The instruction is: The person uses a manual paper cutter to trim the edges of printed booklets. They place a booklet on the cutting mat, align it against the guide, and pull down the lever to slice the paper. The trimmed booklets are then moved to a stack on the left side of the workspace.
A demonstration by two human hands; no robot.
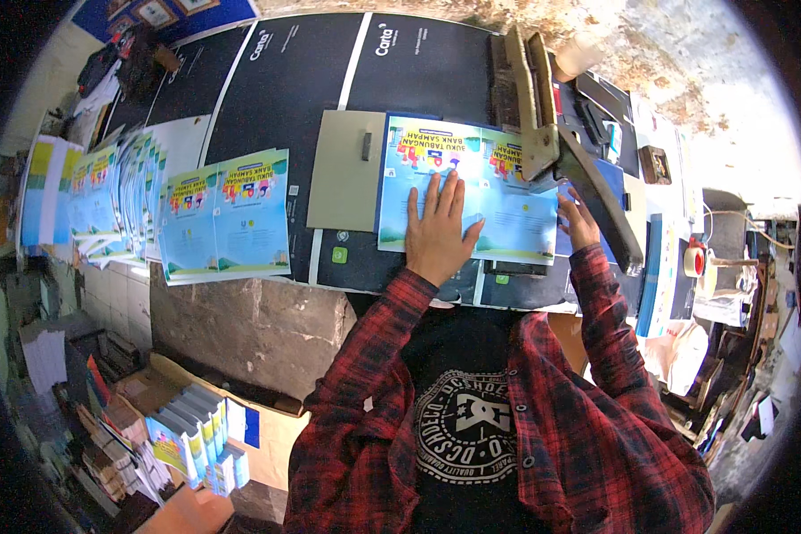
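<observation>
A printed cover sheet (516,233), blue with yellow and coloured pictures, lies spread out before me. My left hand (438,222) rests flat on its left half, fingers spread. At the sheet's right edge is my right hand (582,224), fingers loosely bent and apart, with nothing visible held in them. A metal device (534,98) with a long dark lever (603,200) stands over the sheet's right part. The lever slants down just right of my right hand. The device hides part of the sheet. A grey-green board (340,182) with a small dark block (366,147) lies left of the sheet.
More printed sheets (227,218) lie left, beside fanned stacks (133,196). Black boards (307,67) cover the table. A tape roll (693,262) sits at the right. Bundled booklets (187,427) stand in a carton at lower left, near another person's arm (187,514).
</observation>
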